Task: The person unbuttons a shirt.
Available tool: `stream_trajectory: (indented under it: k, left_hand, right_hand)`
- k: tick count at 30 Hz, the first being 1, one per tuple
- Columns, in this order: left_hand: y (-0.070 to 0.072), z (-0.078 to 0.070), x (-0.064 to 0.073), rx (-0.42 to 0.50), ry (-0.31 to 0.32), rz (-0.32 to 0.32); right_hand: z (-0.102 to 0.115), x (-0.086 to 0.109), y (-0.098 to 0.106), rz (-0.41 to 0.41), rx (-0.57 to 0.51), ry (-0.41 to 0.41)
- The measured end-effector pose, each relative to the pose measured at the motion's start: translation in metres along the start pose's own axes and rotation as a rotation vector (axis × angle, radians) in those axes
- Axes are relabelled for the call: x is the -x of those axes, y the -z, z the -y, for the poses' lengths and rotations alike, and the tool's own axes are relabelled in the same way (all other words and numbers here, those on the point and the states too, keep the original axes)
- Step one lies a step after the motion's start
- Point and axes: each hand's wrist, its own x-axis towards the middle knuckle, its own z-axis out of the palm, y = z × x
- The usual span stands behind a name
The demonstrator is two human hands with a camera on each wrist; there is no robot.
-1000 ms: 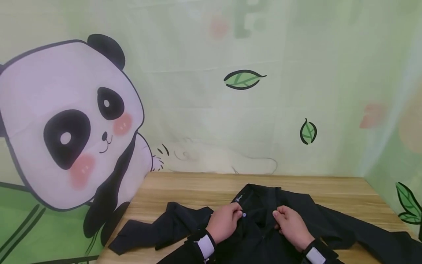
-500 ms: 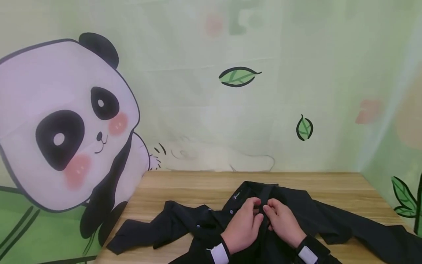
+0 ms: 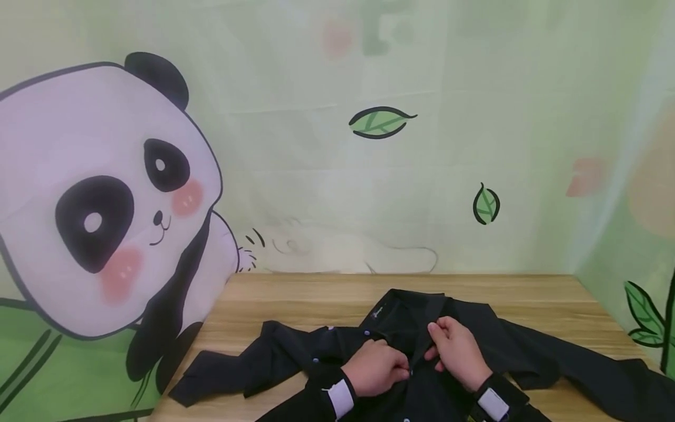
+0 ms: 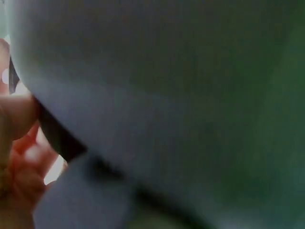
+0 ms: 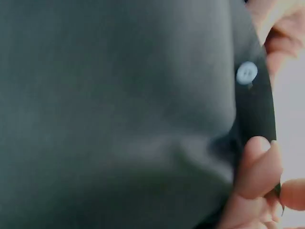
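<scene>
A black long-sleeved shirt (image 3: 519, 340) with pale buttons lies face up, its collar at the far side and sleeves spread left and right. My left hand (image 3: 374, 369) grips the front placket near the middle, fingers curled. Just across from it, my right hand (image 3: 460, 351) pinches the other front edge between thumb and fingers. A pale button (image 3: 412, 373) shows between the two hands. In the right wrist view, fingertips (image 5: 259, 167) pinch the fabric edge below a button (image 5: 247, 73). Dark cloth fills most of the left wrist view, with fingers (image 4: 19, 114) at its left edge.
The shirt lies on a wooden table (image 3: 295, 293). Behind stands a pale green backdrop (image 3: 295, 70) printed with a large panda (image 3: 121, 146) and leaves. The right sleeve reaches past the table's right side.
My left hand first drew in from the left edge toward the right hand, then moved down and slightly left along the placket. The right hand stays near the right front edge.
</scene>
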Motion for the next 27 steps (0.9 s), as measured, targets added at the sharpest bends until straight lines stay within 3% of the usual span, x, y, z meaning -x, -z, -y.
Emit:
stream_trajectory:
  k: [4,8,12,14,18,22,25,27]
  left_hand:
    - [-0.004,-0.001,0.001,0.162,0.069,-0.045]
    - [-0.008,0.0,0.004,0.264,0.118,-0.081]
    - [-0.011,0.0,0.007,0.285,0.111,-0.098]
    - [-0.012,0.0,0.009,0.284,0.113,-0.099]
    - [-0.011,-0.002,0.011,0.333,0.148,-0.089]
    - [-0.01,-0.003,0.01,0.418,0.169,-0.102]
    - [-0.008,-0.001,0.009,0.452,0.17,-0.12]
    - [-0.008,0.001,0.009,0.466,0.172,-0.125]
  right_hand:
    - [-0.003,0.006,-0.006,0.163,0.049,-0.047]
    - [-0.007,0.014,-0.013,0.305,0.134,0.006]
    - [-0.01,0.017,-0.015,0.306,0.157,0.083]
    - [-0.01,0.016,-0.016,0.291,0.232,0.119]
    - [-0.006,0.021,-0.026,0.132,0.543,0.234]
    - [-0.003,0.036,-0.043,-0.168,0.879,0.491]
    - [-0.006,0.041,-0.053,-0.356,1.014,0.675]
    - [-0.006,0.042,-0.055,-0.379,1.011,0.692]
